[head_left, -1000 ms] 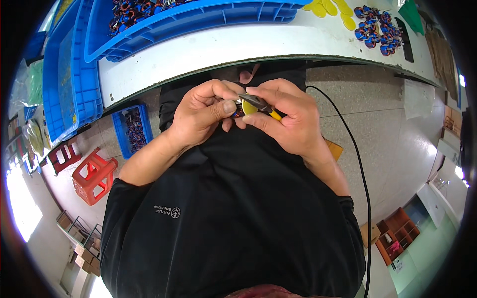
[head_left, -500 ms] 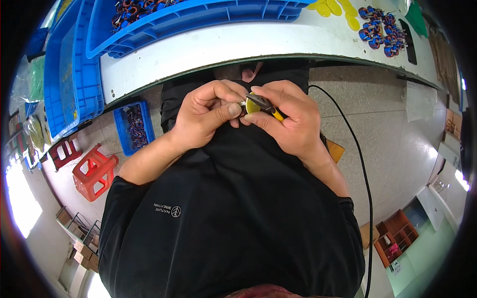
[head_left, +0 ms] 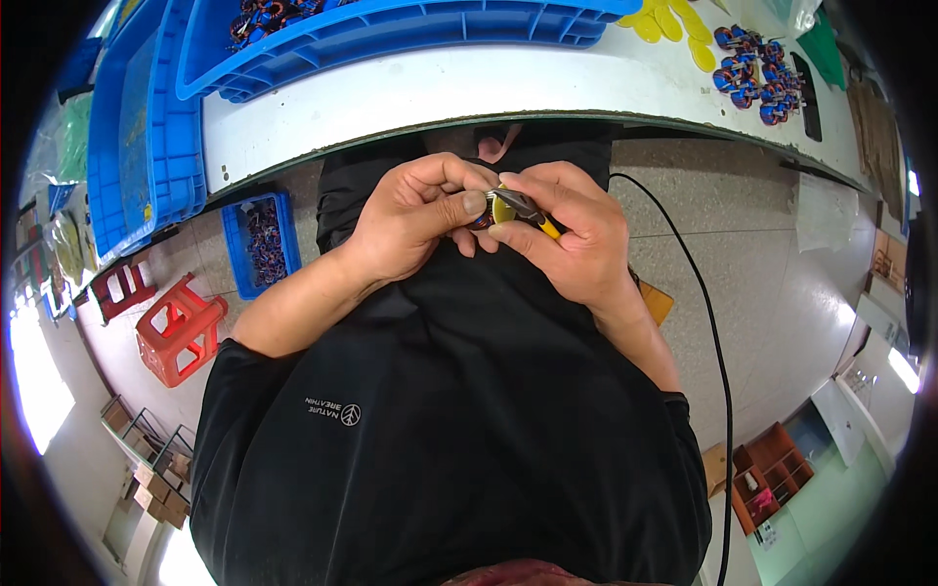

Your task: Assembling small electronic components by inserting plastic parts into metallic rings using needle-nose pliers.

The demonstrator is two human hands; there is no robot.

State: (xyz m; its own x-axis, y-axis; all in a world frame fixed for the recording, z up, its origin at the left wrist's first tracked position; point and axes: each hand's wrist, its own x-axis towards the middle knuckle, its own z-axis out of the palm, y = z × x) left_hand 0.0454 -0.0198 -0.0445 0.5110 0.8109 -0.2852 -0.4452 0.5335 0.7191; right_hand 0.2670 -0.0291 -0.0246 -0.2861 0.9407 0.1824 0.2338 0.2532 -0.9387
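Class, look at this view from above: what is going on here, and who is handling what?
A person in a black top holds both hands together in front of the body, just below the edge of a white workbench. The left hand pinches a small round part, partly hidden by the fingers. The right hand presses a slim yellow-handled tool against it. Blue trays sit on the bench, a blue bin and a red stool stand on the floor.

Hands on perhaps a coil
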